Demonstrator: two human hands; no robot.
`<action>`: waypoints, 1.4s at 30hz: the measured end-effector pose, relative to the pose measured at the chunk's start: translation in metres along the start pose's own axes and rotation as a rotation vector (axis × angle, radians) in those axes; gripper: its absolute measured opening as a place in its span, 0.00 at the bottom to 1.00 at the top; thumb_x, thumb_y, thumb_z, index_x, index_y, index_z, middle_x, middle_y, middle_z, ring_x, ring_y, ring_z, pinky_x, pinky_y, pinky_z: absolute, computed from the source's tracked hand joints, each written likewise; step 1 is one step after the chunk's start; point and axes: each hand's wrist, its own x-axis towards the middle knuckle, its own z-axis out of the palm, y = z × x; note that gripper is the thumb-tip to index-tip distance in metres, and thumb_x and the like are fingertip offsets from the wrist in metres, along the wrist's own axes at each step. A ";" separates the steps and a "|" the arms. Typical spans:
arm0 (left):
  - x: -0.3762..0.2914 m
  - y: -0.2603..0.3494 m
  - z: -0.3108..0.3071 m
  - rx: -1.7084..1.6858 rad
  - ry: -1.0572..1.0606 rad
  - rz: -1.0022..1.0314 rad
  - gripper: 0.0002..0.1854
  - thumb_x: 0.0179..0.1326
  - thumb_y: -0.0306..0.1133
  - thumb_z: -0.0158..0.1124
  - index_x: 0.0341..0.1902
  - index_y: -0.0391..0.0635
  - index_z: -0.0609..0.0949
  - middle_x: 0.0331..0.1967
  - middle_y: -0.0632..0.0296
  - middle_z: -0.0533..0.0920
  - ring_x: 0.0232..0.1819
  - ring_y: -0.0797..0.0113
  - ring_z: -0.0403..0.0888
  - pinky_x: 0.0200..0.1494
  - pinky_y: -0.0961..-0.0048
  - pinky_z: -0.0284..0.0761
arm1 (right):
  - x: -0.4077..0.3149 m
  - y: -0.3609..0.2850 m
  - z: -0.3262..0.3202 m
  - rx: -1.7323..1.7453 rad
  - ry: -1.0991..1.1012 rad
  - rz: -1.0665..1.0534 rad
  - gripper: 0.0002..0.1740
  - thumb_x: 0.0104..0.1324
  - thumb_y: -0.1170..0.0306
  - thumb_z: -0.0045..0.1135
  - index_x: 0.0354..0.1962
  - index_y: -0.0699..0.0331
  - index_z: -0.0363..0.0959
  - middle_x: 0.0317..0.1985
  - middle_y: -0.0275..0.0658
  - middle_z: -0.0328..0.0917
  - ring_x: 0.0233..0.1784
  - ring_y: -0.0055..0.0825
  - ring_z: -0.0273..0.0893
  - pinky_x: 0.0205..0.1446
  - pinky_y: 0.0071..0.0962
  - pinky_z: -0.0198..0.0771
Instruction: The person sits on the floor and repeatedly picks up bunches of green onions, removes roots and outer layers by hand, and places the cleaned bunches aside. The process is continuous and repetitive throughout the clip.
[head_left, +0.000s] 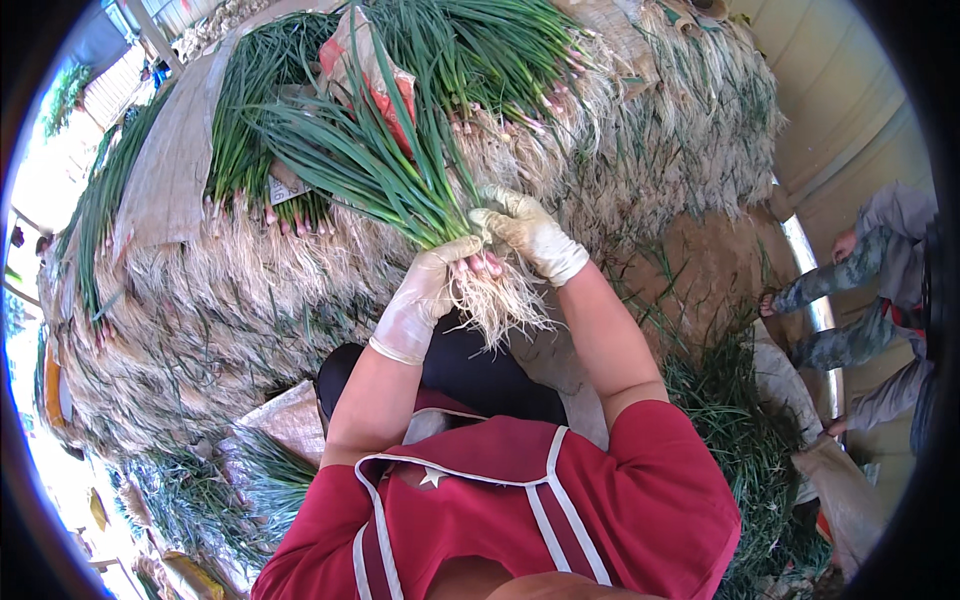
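Note:
In front of my chest is a bunch of green-leaved allium plants (405, 180), with pinkish bulbs and pale stringy roots hanging down. My left hand (427, 292), in a pale thin glove, grips the bunch just above the bulbs. On the other side, my right hand (532, 232), gloved the same way, touches the stems with bent fingers; whether it grips any of them I cannot tell. Beyond my hands, more allium plants (495, 60) lie on a large heap, their roots facing me. A red and white plastic sack piece (367, 75) lies among the leaves.
The root-covered heap (225, 322) curves around the front and left. Woven sacking (169, 157) covers part of it. Loose green leaves (727, 427) lie at my right, and a leaf bundle (270, 472) at lower left. At far right, a person (870, 277) holds a sack (840, 480).

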 end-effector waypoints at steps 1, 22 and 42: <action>0.001 0.002 0.000 0.018 -0.057 -0.007 0.09 0.61 0.27 0.59 0.39 0.30 0.79 0.35 0.46 0.82 0.41 0.53 0.84 0.51 0.57 0.82 | 0.003 0.005 -0.009 -0.078 0.020 -0.016 0.28 0.68 0.60 0.58 0.60 0.65 0.68 0.44 0.35 0.78 0.43 0.23 0.75 0.49 0.25 0.71; -0.008 0.008 0.012 -0.291 -0.027 0.037 0.19 0.61 0.34 0.59 0.51 0.32 0.77 0.43 0.41 0.82 0.42 0.49 0.81 0.50 0.53 0.79 | 0.065 -0.110 -0.145 -1.271 0.514 -0.318 0.22 0.69 0.55 0.48 0.53 0.58 0.77 0.55 0.46 0.77 0.58 0.43 0.74 0.62 0.36 0.67; 0.001 -0.002 0.012 -0.307 -0.048 0.118 0.15 0.60 0.34 0.62 0.48 0.38 0.79 0.28 0.55 0.80 0.29 0.56 0.79 0.38 0.59 0.79 | 0.072 -0.064 -0.178 0.655 0.579 -0.068 0.10 0.69 0.67 0.56 0.40 0.66 0.75 0.31 0.37 0.81 0.33 0.30 0.83 0.28 0.23 0.81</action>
